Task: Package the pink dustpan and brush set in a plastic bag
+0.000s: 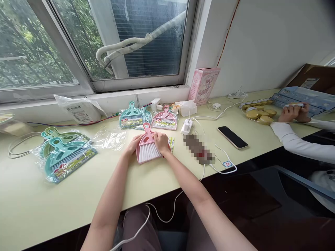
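Observation:
A pink dustpan and brush set (148,148), unwrapped, lies between my hands near the middle of the table, its white bristles toward me. My left hand (133,144) grips the left edge of the set, fingers partly hidden behind it. With its fingers closed on the right side of the set is my right hand (161,142). A printed card (171,143) sticks out just right of that hand. Behind the set lie a wrapped pink set (165,120) and wrapped teal sets (131,116). An empty clear bag (110,138) lies to the left.
Wrapped teal and green sets (68,157) lie on the table (104,195) at left. Right of my hands are a white charger (186,126), cables and a phone (232,137). A pink box (204,85) stands behind. At far right, another person's hands (294,112) hold something beside yellow round items (258,111).

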Available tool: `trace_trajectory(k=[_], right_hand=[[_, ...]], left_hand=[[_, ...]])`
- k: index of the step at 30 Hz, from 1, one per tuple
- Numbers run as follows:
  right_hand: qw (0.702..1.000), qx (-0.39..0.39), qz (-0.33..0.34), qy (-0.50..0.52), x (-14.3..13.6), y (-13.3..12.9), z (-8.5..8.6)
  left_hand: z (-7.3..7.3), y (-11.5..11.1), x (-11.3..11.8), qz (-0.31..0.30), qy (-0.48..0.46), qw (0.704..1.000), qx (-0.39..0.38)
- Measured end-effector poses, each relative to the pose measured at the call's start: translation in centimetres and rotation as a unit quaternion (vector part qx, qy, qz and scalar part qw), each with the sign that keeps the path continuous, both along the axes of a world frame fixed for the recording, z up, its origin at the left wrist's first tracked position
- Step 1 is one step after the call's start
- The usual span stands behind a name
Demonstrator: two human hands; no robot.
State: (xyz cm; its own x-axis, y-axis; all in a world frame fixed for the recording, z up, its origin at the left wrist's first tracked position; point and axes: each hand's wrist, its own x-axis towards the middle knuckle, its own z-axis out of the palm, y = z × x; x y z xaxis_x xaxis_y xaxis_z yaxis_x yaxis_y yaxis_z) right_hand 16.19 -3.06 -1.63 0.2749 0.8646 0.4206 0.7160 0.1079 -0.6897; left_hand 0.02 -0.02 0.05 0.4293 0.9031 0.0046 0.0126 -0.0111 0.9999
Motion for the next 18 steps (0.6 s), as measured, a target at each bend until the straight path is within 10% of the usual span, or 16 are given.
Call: trace_trajectory(k=[18], right_hand=[[0.999,0.01,0.01,0.038,-0.19,-0.71,0.73]], left_hand=[[0.17,-0.03,-0.11,-0.02,0.005,0.999,0.027]])
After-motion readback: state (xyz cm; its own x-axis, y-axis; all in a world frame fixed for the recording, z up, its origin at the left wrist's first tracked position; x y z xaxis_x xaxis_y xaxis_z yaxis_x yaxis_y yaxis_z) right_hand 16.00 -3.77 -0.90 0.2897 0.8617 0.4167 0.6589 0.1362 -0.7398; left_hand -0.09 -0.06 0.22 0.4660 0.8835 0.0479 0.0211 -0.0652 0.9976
